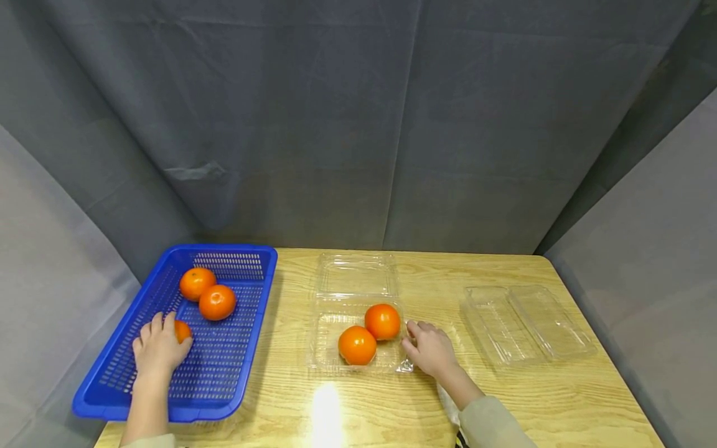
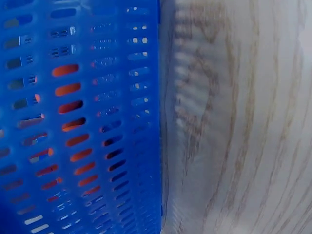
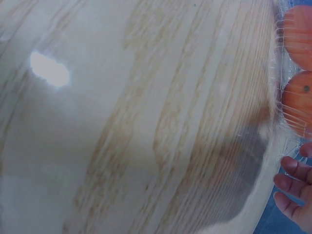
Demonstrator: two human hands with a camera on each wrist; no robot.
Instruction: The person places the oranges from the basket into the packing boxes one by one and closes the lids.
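In the blue basket (image 1: 260, 330), an orange (image 1: 183, 331) is being gripped by the left hand (image 1: 157, 350). Two persimmon-coloured fruits (image 1: 357, 345) are being held by a clear container (image 1: 358, 277), beside which the right hand (image 1: 432, 350) is being held, fingers loosely relaxed.

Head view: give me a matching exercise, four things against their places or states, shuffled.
Things
1. Left hand
2. Right hand
3. Blue basket
4. Middle clear container

Places or states
A. Open, with two orange fruits in it
B. By the middle container's right edge
C. Standing at the table's left end
D. On a fruit inside the basket

Pairs: 1-D, 2-B, 3-C, 4-A
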